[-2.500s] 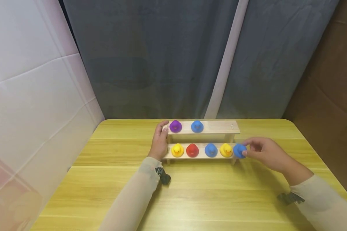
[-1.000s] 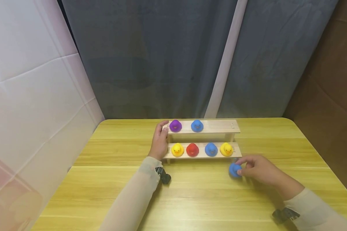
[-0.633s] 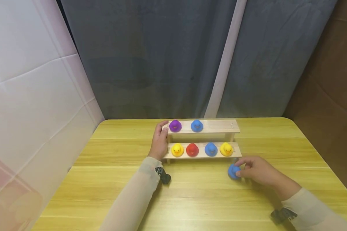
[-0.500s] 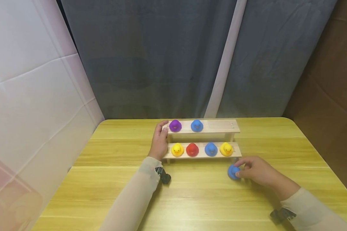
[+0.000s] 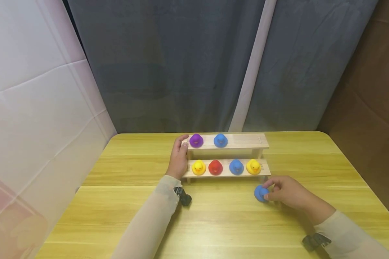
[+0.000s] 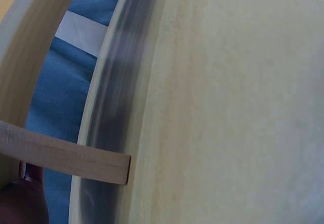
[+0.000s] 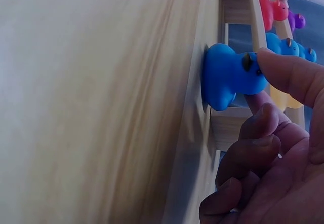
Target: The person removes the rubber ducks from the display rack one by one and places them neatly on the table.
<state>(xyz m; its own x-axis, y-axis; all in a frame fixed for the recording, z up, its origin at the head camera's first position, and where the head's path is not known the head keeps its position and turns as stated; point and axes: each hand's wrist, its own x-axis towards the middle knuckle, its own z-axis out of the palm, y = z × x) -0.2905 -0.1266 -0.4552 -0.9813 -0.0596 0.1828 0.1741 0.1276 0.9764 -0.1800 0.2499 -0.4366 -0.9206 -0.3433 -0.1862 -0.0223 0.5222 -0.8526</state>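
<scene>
A two-tier wooden stand (image 5: 243, 142) holds several rubber ducks. At its left end my left hand (image 5: 179, 158) grips the upper shelf between thumb and fingers; in the left wrist view little of that hand shows, low at the left edge. My right hand (image 5: 286, 190) pinches a blue rubber duck (image 5: 260, 193) by the head between thumb and index finger, in front of the stand's right end. In the right wrist view this blue duck (image 7: 220, 77) has its base against the tabletop, and the other fingers curl loosely below it.
On the lower shelf sit a yellow duck (image 5: 199, 167), a red duck (image 5: 215, 167), a blue duck (image 5: 236, 167) and another yellow duck (image 5: 253, 167). The upper shelf bears a purple duck (image 5: 196, 140) and a blue duck (image 5: 220, 140). A grey curtain (image 5: 181, 72) hangs behind the table (image 5: 220, 226).
My right hand has brought the blue duck from the lower shelf's right end down and toward me, onto the tabletop. Over the last half second it barely shifts. The left hand stays put.
</scene>
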